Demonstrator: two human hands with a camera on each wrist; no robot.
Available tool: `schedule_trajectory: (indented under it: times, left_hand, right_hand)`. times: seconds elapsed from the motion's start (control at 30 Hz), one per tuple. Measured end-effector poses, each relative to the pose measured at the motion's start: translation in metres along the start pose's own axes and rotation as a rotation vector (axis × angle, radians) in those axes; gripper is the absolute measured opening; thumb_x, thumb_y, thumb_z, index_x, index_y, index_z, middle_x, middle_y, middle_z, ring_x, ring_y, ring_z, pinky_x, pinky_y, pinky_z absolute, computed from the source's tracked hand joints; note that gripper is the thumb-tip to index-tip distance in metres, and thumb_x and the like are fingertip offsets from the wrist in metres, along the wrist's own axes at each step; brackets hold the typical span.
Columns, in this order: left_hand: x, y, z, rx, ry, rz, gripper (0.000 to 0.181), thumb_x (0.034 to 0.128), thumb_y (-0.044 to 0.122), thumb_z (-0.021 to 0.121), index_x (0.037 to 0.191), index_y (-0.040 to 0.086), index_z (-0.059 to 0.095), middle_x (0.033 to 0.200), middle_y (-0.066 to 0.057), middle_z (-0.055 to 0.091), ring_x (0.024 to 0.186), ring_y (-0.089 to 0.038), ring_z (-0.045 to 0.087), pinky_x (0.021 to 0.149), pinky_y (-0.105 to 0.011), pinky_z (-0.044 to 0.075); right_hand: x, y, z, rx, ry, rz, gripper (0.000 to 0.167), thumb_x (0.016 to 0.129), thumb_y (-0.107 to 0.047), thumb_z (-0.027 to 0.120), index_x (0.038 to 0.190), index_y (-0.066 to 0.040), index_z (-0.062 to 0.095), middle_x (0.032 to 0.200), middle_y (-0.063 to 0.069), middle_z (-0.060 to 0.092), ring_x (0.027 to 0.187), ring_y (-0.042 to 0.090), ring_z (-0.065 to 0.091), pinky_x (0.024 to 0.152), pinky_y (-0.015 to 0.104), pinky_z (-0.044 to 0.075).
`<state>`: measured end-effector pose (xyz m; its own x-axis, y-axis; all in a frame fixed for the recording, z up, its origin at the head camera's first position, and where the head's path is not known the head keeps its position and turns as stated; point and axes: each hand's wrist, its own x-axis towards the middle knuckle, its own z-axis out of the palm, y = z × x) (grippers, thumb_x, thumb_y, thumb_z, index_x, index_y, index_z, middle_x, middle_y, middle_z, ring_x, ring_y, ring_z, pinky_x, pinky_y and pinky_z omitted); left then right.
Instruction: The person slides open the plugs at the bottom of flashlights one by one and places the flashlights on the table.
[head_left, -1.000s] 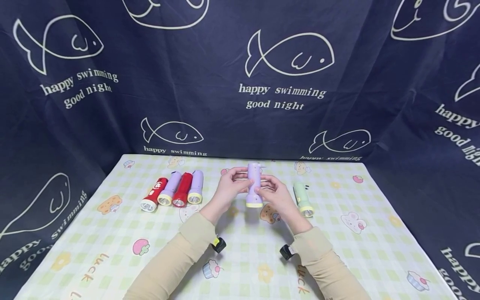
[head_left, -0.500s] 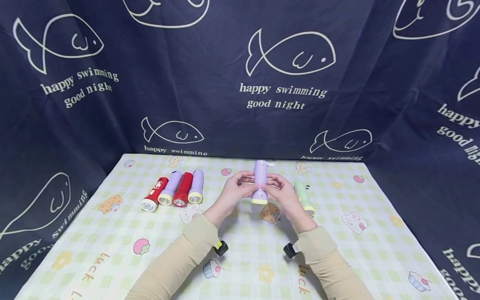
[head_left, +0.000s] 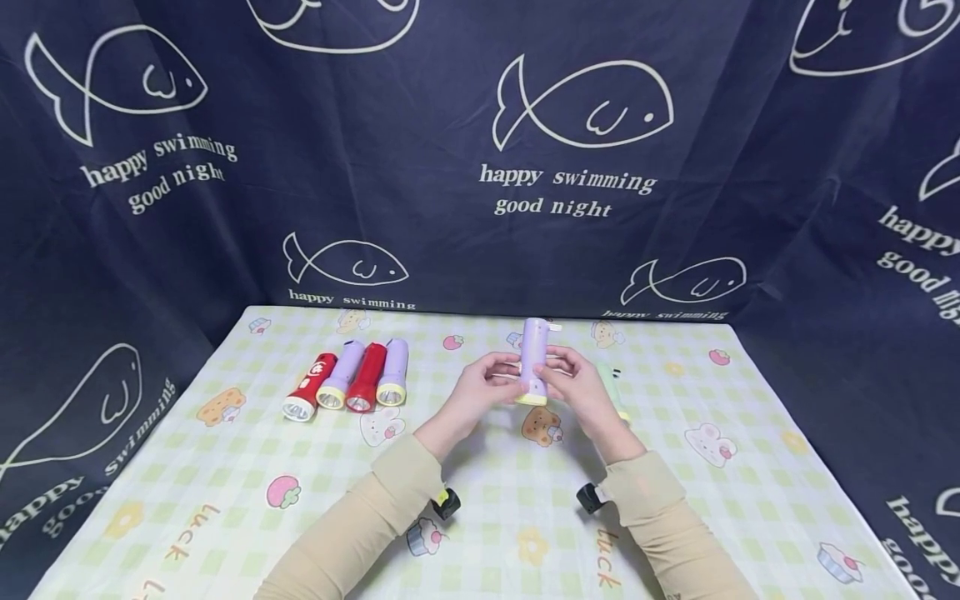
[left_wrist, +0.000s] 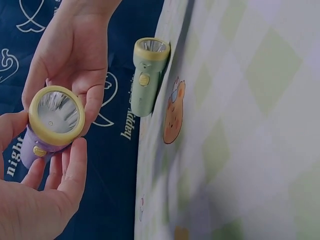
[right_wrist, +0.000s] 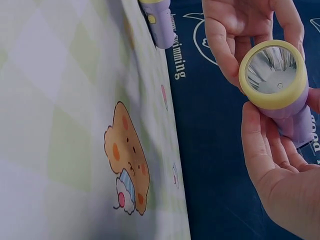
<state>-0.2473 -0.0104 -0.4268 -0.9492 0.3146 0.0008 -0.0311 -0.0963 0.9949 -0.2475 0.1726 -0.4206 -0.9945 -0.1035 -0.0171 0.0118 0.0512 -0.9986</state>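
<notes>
Pinching a purple flashlight (head_left: 534, 354) now between thumb and fingers of the left hand (head_left: 480, 396), pinching its other side likewise with the right hand (head_left: 581, 385); holding it up off the tablecloth (head_left: 495, 533), pointing its lens back toward the wrists. Looking well left of the left hand, finding four flashlights (head_left: 367, 377) lying side by side: counting those as probably done. Counting the held one as midway, not yet set down. Counting a green flashlight (left_wrist: 145, 95) as likely left, lying just past the right hand, touched by neither. Losing much of that green one behind the right hand from the head, seeing it better from the left wrist. Cutting off a row-end flashlight (right_wrist: 160, 22) beyond the fingers. Struggling over a pale tab (head_left: 554, 327) at the tail, failing to settle touch or no touch between left fingertips and yellow switch (left_wrist: 40, 151).
</notes>
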Motion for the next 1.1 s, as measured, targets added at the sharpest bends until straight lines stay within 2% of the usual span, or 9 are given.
schedule_trajectory:
  times: [0.1,0.37,0.53,0.7,0.9,1.1]
  left_hand:
    - [-0.001,-0.002,0.002,0.007,0.002,-0.008,0.049,0.0782,0.002,0.072,0.124,0.005,0.056,0.112,-0.013,0.061,0.091,-0.015,0.063,0.078,-0.038,0.057]
    - [0.000,-0.005,0.007,-0.005,0.019,-0.019,0.049,0.0777,0.001,0.073,0.123,0.003,0.056,0.110,-0.014,0.062,0.089,-0.015,0.064,0.075,-0.032,0.058]
    - [0.001,-0.007,0.012,-0.012,0.040,-0.039,0.048,0.0778,0.000,0.072,0.123,0.003,0.057,0.110,-0.013,0.063,0.088,-0.015,0.064,0.077,-0.036,0.058]
    - [0.004,-0.012,0.018,-0.016,0.059,-0.062,0.047,0.0777,0.002,0.073,0.123,0.004,0.059,0.109,-0.012,0.063,0.089,-0.017,0.065,0.082,-0.044,0.056]
    - [0.008,-0.015,0.025,-0.028,0.069,-0.079,0.046,0.0785,0.003,0.073,0.122,0.004,0.059,0.108,-0.012,0.064,0.087,-0.018,0.065,0.075,-0.036,0.058]
    - [0.013,-0.016,0.033,-0.042,0.078,-0.101,0.044,0.0790,0.004,0.073,0.121,0.003,0.059,0.106,-0.011,0.064,0.084,-0.018,0.065,0.079,-0.042,0.057]
  right_hand:
    - [-0.001,0.000,-0.001,0.000,0.003,0.012,0.051,0.089,-0.013,0.063,0.133,0.002,0.043,0.107,0.007,0.059,0.085,0.008,0.064,0.082,0.028,0.056]
    - [-0.003,0.002,-0.004,-0.009,0.018,0.031,0.052,0.089,-0.015,0.065,0.134,0.001,0.044,0.109,0.010,0.060,0.086,0.008,0.064,0.087,0.035,0.054]
    - [-0.002,0.007,-0.008,-0.033,0.048,0.024,0.052,0.087,-0.016,0.067,0.132,-0.001,0.046,0.104,0.007,0.064,0.084,0.009,0.065,0.085,0.036,0.055]
    - [-0.004,0.009,-0.011,-0.066,0.075,0.015,0.051,0.087,-0.017,0.067,0.131,-0.002,0.047,0.104,0.011,0.066,0.082,0.008,0.065,0.081,0.031,0.056]
    - [-0.006,0.008,-0.016,-0.136,0.104,0.021,0.051,0.086,-0.019,0.068,0.130,-0.002,0.049,0.113,0.017,0.061,0.083,0.006,0.062,0.077,0.024,0.056]
    - [-0.006,0.008,-0.024,-0.184,0.118,0.015,0.051,0.085,-0.018,0.069,0.130,-0.001,0.050,0.119,0.021,0.057,0.085,0.005,0.060,0.075,0.020,0.055]
